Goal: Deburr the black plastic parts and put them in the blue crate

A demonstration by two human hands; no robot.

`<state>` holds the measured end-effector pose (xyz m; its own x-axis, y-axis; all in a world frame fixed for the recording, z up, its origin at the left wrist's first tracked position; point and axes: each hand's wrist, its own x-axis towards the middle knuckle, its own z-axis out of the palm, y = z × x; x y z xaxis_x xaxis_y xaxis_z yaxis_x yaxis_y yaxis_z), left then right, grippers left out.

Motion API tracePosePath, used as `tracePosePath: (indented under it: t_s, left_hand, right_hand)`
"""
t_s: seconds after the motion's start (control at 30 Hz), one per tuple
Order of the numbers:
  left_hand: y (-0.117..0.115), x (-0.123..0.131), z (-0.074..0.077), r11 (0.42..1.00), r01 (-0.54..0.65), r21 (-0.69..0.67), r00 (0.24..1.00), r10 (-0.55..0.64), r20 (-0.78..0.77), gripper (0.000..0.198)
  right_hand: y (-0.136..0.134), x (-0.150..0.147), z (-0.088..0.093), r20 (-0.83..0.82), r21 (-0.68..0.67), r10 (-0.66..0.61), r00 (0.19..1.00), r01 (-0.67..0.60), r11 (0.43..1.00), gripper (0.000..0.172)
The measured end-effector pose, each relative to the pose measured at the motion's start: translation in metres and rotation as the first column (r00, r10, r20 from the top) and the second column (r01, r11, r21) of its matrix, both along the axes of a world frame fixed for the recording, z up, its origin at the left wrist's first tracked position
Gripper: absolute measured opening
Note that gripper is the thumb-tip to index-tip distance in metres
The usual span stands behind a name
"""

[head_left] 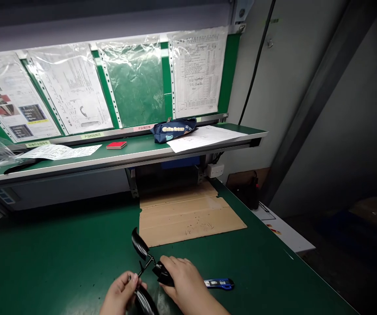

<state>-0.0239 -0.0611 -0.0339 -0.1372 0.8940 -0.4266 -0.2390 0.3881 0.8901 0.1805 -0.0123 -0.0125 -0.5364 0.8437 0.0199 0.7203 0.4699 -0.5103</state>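
Note:
My left hand point(121, 294) and my right hand point(181, 280) both hold a glossy black hinged plastic item at the bottom of the view. Its curved upper shell point(140, 243) rises above the mat, and a thin metal link point(147, 266) joins the parts. My left hand pinches the link end, next to a lower curved shell point(145, 302) cut off by the frame edge. My right hand wraps a black block point(164, 274). Just right of that hand, a blue utility knife point(219, 284) lies on the green bench mat point(60, 258).
A flattened cardboard sheet point(188, 216) lies on the mat ahead. Above it, a shelf point(119, 153) carries papers, a navy pouch point(173, 130) and a red pad point(116, 145). Plastic-sleeved documents point(136, 83) hang behind. The bench edge point(306, 271) runs down the right side, dropping to a dark floor.

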Motion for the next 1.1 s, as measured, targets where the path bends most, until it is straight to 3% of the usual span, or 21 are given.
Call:
tracePosePath:
  t_s: [0.03,0.1,0.17,0.27,0.37,0.43,0.53,0.63,0.7,0.77,0.83,0.93,1.0,1.07,1.1]
  left_hand:
    - [0.004,-0.01,0.005,0.996,0.05,0.07,0.98,-0.035,-0.194,0.044]
    - [0.013,-0.031,0.018,0.989,0.106,0.1,0.862,-0.041,-0.505,0.044]
    - [0.018,-0.049,0.03,0.994,0.104,0.011,0.773,-0.074,-0.63,0.043]
    - [0.019,-0.066,0.035,0.984,0.16,-0.081,0.745,-0.174,-0.644,0.046]
    - [0.013,-0.065,0.033,0.943,0.314,-0.11,0.674,-0.303,-0.673,0.048]
    - [0.008,-0.053,0.038,0.889,0.438,-0.135,0.629,-0.41,-0.661,0.048]
    - [0.004,-0.029,0.054,0.771,0.624,-0.125,0.57,-0.559,-0.602,0.047]
    - [0.003,-0.011,0.066,0.645,0.764,0.003,0.499,-0.588,-0.636,0.052]
    - [0.005,-0.005,0.064,0.616,0.784,0.084,0.524,-0.582,-0.622,0.055]
    - [0.007,-0.004,0.054,0.72,0.69,0.075,0.667,-0.592,-0.452,0.054]
    - [0.008,-0.005,0.04,0.845,0.535,-0.012,0.821,-0.523,-0.229,0.056]
    - [0.007,-0.004,0.019,0.962,0.262,-0.081,0.96,-0.268,-0.079,0.063]
    - [0.004,0.0,0.006,0.995,0.046,-0.085,0.998,-0.049,-0.031,0.063]
    - [0.001,0.006,-0.003,0.988,-0.117,-0.101,0.99,0.125,0.07,0.063]
    - [0.0,0.01,-0.007,0.983,-0.144,-0.115,0.979,0.158,0.13,0.062]
  right_hand:
    - [0.003,-0.001,-0.001,0.02,0.004,0.05,0.999,-0.05,0.999,0.035]
    - [0.008,-0.004,-0.006,0.059,0.003,0.147,0.987,-0.148,0.989,0.037]
    - [0.011,-0.006,-0.012,0.078,0.002,0.205,0.976,-0.206,0.979,0.043]
    - [0.01,-0.008,-0.015,0.053,0.024,0.181,0.982,-0.182,0.983,0.061]
    - [0.005,-0.007,-0.014,0.017,0.067,0.096,0.995,-0.097,0.993,0.067]
    - [0.002,-0.005,-0.014,-0.005,0.143,0.109,0.994,-0.107,0.984,0.062]
    - [-0.004,-0.006,-0.021,-0.006,0.24,0.244,0.97,-0.235,0.942,0.042]
    - [-0.008,-0.009,-0.032,0.012,0.193,0.347,0.938,-0.343,0.92,0.009]
    - [-0.008,-0.009,-0.033,0.021,0.156,0.338,0.941,-0.337,0.929,0.013]
    - [-0.004,-0.003,-0.026,0.024,0.159,0.224,0.974,-0.225,0.961,0.016]
    - [0.004,0.006,-0.012,0.001,0.178,-0.003,1.0,0.003,0.984,0.009]
    - [0.011,0.018,0.01,-0.064,0.146,-0.312,0.948,0.318,0.937,0.018]
    - [0.006,0.016,0.015,-0.11,0.084,-0.344,0.933,0.353,0.932,0.019]
    - [-0.004,0.007,0.009,-0.139,0.077,-0.232,0.963,0.244,0.967,0.018]
    - [-0.009,0.0,0.002,-0.124,0.114,-0.144,0.982,0.158,0.981,0.023]
